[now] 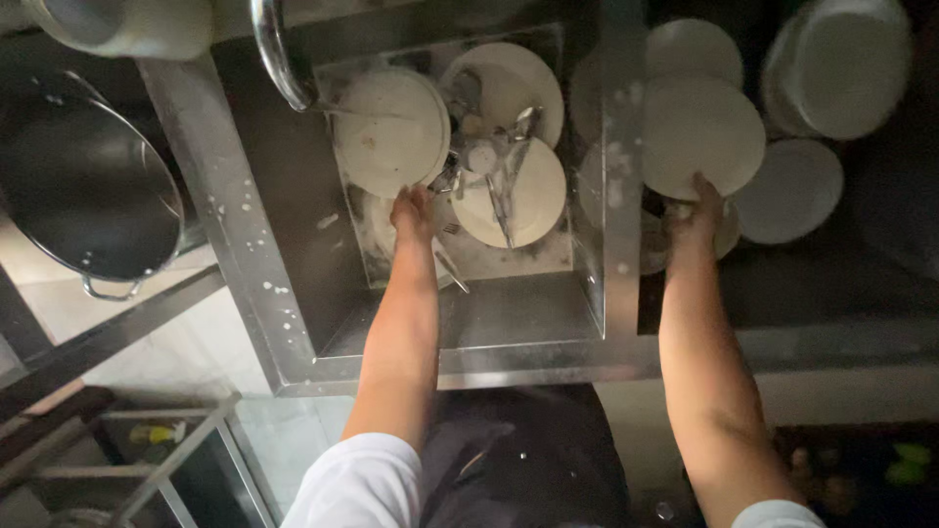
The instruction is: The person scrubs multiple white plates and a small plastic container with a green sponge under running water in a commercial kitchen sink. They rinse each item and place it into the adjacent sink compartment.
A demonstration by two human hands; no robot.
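Left hand (413,210) is down in the steel sink (293,196), grip closing on the lower rim of a soapy white plate (391,132) that lies among other plates and some cutlery (509,166). Right hand (694,210) pinches the bottom edge of another white plate (699,137), held over the stack of clean plates (792,191) on the dark tabletop to the right. I'd say thumb on top, fingers under — wet rims slip. Lower the right one flat, no sliding, and keep clear of the cutlery.
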